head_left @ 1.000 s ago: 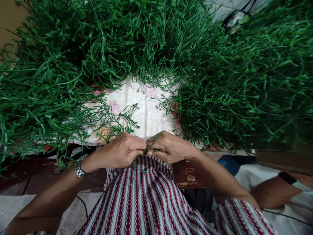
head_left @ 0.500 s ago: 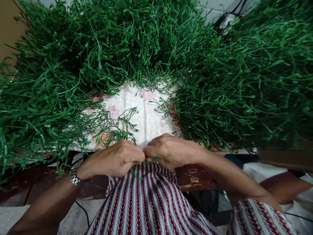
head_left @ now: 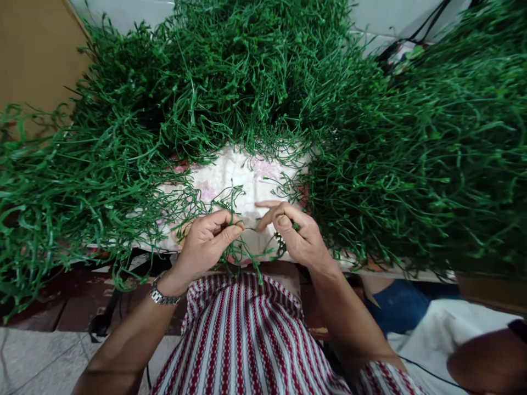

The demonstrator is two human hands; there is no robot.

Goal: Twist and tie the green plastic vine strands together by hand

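Note:
My left hand [head_left: 209, 238] is closed, its thumb and fingers pinching a few thin green stems [head_left: 233, 200] with small budded tips. Some of them stick up past the fingertips, and others hang below towards the lap. A short gap separates it from my right hand [head_left: 294, 233], whose index finger points out to the left while the thumb and other fingers are bent together. Bits of green stem [head_left: 295, 226] show between those fingers and under them. Beneath both hands lies a white flowered cloth [head_left: 241, 189].
Large heaps of the same stems stand at the left [head_left: 94, 186], the back [head_left: 263, 71] and the right [head_left: 403, 181]. A dark bag with straps [head_left: 405, 52] is behind. Another person's arm [head_left: 486, 356] is at the lower right, beside a brown table edge.
The hands were together at the cloth's front edge. They have moved up over the cloth and apart, and the right index finger has stretched out. The view has shifted slightly.

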